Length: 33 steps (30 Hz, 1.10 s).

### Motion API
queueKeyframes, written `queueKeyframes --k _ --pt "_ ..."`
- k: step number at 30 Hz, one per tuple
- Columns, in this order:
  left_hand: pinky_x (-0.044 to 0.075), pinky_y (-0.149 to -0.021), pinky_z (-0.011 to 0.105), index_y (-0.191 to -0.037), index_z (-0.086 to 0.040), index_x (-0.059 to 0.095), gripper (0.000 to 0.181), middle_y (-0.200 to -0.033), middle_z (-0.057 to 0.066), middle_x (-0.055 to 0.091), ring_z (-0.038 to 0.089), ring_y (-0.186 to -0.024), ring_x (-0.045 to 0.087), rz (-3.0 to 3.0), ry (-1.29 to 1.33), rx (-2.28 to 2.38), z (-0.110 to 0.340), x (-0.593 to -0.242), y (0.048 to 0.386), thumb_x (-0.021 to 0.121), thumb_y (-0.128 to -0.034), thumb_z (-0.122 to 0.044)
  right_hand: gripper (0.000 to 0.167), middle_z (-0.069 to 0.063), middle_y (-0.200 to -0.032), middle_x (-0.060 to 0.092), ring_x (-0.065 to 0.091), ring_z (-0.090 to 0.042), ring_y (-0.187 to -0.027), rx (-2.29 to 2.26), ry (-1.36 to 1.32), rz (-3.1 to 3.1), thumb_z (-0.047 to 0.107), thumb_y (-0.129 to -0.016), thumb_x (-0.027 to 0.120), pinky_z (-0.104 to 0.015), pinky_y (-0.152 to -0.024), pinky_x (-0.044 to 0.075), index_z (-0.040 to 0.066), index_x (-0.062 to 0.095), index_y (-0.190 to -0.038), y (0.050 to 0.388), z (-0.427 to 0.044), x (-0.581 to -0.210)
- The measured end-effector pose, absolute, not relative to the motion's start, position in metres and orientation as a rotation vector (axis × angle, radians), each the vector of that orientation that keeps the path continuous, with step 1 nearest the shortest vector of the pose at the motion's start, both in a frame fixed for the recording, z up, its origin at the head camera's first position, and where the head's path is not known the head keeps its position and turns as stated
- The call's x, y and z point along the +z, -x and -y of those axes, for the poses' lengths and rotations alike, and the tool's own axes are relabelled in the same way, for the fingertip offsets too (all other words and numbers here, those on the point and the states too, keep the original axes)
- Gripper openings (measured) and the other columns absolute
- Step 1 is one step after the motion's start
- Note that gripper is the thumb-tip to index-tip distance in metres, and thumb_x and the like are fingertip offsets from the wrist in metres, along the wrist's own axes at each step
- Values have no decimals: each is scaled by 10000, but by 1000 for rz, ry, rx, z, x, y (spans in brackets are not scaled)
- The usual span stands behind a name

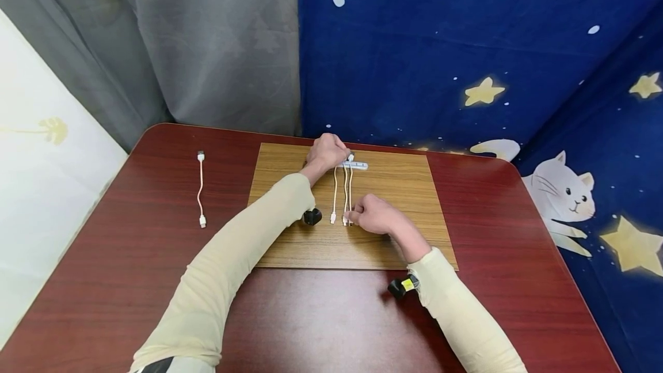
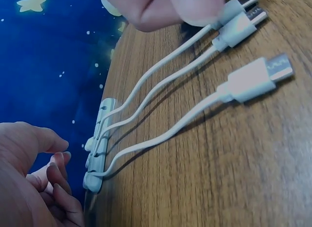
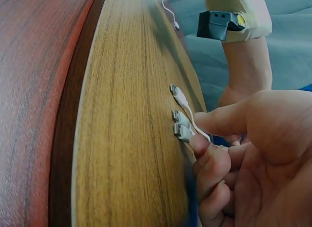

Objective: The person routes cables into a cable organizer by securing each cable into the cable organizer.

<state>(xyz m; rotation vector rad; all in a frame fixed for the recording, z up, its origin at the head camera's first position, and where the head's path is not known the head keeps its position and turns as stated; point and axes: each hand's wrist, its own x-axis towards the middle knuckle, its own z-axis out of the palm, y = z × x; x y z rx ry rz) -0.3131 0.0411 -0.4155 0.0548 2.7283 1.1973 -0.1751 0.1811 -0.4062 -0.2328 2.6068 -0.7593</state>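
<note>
Three short white charging cables run through a pale cable clip strip (image 2: 100, 158) on a wood-grain board. Nearest in the left wrist view is one cable's metal-tipped connector (image 2: 253, 80); two more lie side by side beyond it. My left hand (image 1: 326, 151) is at the strip's far side, fingers loosely bent, nothing visible between them. My right hand (image 1: 375, 213) is at the paired connectors (image 3: 183, 132), its thumb and forefinger pinching the outermost cable just behind its connector. The fingertips partly hide that cable.
Another white cable (image 1: 201, 189) lies apart on the red-brown table (image 1: 129, 235), left of the board (image 1: 404, 189). Grey and blue curtains (image 1: 393, 45) hang behind the table's back edge. Each wrist carries a small black camera.
</note>
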Motion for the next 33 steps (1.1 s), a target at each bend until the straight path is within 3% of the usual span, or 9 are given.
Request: queueKeyframes --k 11,18,25,33 --pt "490 -809 418 -914 -178 716 167 -988 -9 672 206 -925 613 -2742 -11 1213 -29 -417 312 658 -954 -329 338 34 -606 468 410 -126 -554 -922 232 -2641 233 -986 676 -298 -542 326 119 579 -684 175 -184 -406" --pt "485 -811 441 -919 -181 705 159 -992 -16 671 205 -930 615 -2749 -16 1228 -21 -414 310 644 -948 -324 264 58 -592 453 392 -103 -540 -1066 373 -2654 161 -974 686 -293 -539 309 111 582 -736 175 -182 -408" --pt "471 -756 387 -922 -156 708 193 -969 11 667 213 -893 601 -2739 -75 1261 -14 -412 306 635 -953 -332 169 17 -704 577 513 -121 -612 -1150 442 -2684 106 -969 682 -308 -611 419 96 628 -809 175 -178 -410" --pt "444 -678 333 -917 -114 705 179 -904 42 653 210 -759 582 -2725 -95 1293 3 -408 300 634 -954 -275 81 4 -768 594 539 -145 -668 -1172 531 -2736 70 -966 669 -322 -644 458 84 636 -893 177 -175 -413"
